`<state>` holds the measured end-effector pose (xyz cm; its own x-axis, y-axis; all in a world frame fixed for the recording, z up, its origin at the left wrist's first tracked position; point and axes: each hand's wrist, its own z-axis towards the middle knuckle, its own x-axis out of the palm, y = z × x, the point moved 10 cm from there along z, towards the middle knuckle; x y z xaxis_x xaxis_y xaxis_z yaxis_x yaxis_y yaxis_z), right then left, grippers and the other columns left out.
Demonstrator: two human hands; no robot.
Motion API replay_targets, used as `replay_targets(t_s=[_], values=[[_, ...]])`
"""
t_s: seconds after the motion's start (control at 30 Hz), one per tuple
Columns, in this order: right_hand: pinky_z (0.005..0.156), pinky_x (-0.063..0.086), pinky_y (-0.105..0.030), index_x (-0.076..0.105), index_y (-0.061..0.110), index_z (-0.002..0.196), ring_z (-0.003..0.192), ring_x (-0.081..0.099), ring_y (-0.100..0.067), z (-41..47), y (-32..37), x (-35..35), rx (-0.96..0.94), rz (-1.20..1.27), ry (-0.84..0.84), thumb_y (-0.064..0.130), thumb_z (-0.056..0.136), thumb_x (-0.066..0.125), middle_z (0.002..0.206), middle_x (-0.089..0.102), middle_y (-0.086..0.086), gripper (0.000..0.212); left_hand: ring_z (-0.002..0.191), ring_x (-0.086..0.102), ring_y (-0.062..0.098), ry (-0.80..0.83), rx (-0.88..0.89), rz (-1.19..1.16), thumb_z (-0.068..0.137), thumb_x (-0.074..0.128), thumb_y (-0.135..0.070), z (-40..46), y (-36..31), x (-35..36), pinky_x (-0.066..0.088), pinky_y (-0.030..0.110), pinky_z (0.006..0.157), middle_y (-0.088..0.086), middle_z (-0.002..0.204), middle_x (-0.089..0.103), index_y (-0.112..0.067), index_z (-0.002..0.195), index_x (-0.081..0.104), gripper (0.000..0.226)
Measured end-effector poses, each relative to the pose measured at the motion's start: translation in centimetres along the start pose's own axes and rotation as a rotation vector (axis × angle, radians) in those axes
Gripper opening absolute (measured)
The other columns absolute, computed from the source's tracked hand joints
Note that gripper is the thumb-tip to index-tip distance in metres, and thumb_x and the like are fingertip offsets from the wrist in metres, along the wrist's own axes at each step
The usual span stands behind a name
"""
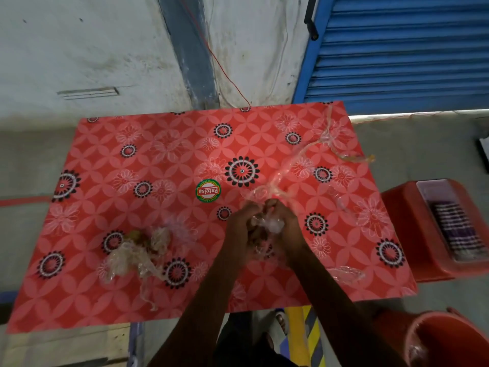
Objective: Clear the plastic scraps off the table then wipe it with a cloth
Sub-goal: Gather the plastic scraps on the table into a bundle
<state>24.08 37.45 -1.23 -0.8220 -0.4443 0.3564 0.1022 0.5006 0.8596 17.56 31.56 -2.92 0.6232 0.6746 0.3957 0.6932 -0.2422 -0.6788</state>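
Observation:
The table (158, 160) has a red flower-patterned top. My left hand (244, 229) and my right hand (284, 223) meet over its middle right, both gripping a crumpled wad of clear plastic (267, 222). A long clear plastic strip (304, 152) trails from the wad toward the far right corner. A heap of cloudy plastic scraps (135, 255) lies at the near left. One more clear scrap (346, 274) sits near the front right edge. A purple striped cloth (457, 229) lies on a red stool to the right.
The red plastic stool (412, 234) stands right of the table. A red bucket (447, 340) with some clear plastic inside is at the near right. A blue roller shutter (397, 49) and a stained wall are behind. A round sticker (208, 191) marks the table's centre.

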Motion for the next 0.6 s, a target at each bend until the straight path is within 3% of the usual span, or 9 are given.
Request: replay_targets(t_s=[0.07,0.13,0.2,0.27,0.3,0.37,0.43,0.5,0.6], values=[[0.065,0.042,-0.032,0.055,0.001,0.093,0.07,0.055,-0.019,0.6,-1.3,1.1,0.06,0.14,0.014,0.031,0.076,0.057,0.08,0.055,-0.011,0.034,0.058,0.065,0.018,-0.067,0.0,-0.014,0.095,0.055,-0.015,0.9,-0.9,-0.2,0.05,0.023,0.055,0.006,0.062,0.066,-0.007,0.074,0.065,0.025],[0.064,0.048,-0.033,0.056,-0.005,0.106,0.075,0.06,-0.024,1.1,-2.1,1.0,0.077,0.116,-0.012,0.03,0.091,0.058,0.086,0.06,-0.015,0.039,0.073,0.07,0.026,-0.146,0.025,0.063,0.096,0.06,-0.02,2.0,-1.2,-1.1,0.056,0.032,0.067,0.016,0.078,0.071,0.0,0.086,0.069,0.024],[0.064,0.055,-0.034,0.058,-0.007,0.111,0.08,0.065,-0.026,1.6,-2.2,-0.5,0.057,0.024,-0.115,0.024,0.101,0.055,0.091,0.066,-0.017,0.033,0.082,0.07,0.018,-0.187,0.172,0.262,0.1,0.059,-0.023,3.0,-2.5,-1.4,0.058,0.032,0.073,0.011,0.087,0.072,-0.008,0.091,0.07,0.021],[0.069,0.057,-0.037,0.065,-0.001,0.099,0.078,0.066,-0.024,1.9,-1.1,-2.8,-0.029,-0.065,-0.251,0.02,0.101,0.057,0.087,0.068,-0.016,0.023,0.076,0.062,-0.005,-0.144,0.456,0.59,0.103,0.054,-0.016,2.9,-5.0,0.2,0.05,0.012,0.069,-0.002,0.083,0.068,-0.015,0.09,0.066,0.018],[0.07,0.055,-0.04,0.067,0.003,0.091,0.075,0.065,-0.022,2.0,-0.2,-4.0,-0.072,-0.123,-0.324,0.019,0.098,0.061,0.083,0.068,-0.012,0.019,0.077,0.06,-0.008,-0.132,0.57,0.713,0.103,0.053,-0.014,2.9,-5.6,0.9,0.046,0.009,0.07,-0.005,0.085,0.067,-0.015,0.094,0.066,0.016],[0.067,0.053,-0.038,0.067,0.012,0.08,0.067,0.064,-0.012,2.4,1.1,-6.9,-0.101,-0.226,-0.478,0.022,0.095,0.067,0.073,0.069,0.002,0.017,0.089,0.06,-0.005,-0.17,0.674,0.825,0.099,0.053,-0.018,3.5,-6.3,0.8,0.045,0.012,0.08,-0.004,0.1,0.07,-0.014,0.107,0.068,0.017],[0.061,0.046,-0.029,0.061,0.017,0.076,0.058,0.056,0.0,3.2,3.4,-9.1,-0.167,-0.35,-0.612,0.032,0.093,0.07,0.065,0.064,0.013,0.025,0.09,0.063,0.004,-0.195,0.664,0.815,0.095,0.052,-0.025,4.7,-6.4,-0.1,0.046,0.014,0.078,-0.003,0.104,0.07,-0.015,0.112,0.068,0.025],[0.061,0.044,-0.026,0.06,0.018,0.093,0.065,0.058,0.0,5.1,5.7,-10.0,-0.216,-0.597,-0.681,0.048,0.086,0.075,0.077,0.065,0.012,0.035,0.082,0.064,0.007,-0.144,0.651,0.809,0.093,0.053,-0.028,6.2,-5.8,-0.2,0.048,0.019,0.071,-0.002,0.101,0.07,-0.016,0.11,0.067,0.025],[0.08,0.049,-0.03,0.047,0.015,0.131,0.099,0.058,-0.02,10.4,5.4,-9.0,-0.198,-1.035,-0.578,0.065,0.075,0.075,0.116,0.062,-0.008,0.08,0.078,0.064,0.01,-0.098,0.657,0.847,0.092,0.054,-0.035,8.1,-4.9,-0.2,0.051,0.03,0.069,-0.001,0.1,0.067,-0.018,0.108,0.066,0.026]])
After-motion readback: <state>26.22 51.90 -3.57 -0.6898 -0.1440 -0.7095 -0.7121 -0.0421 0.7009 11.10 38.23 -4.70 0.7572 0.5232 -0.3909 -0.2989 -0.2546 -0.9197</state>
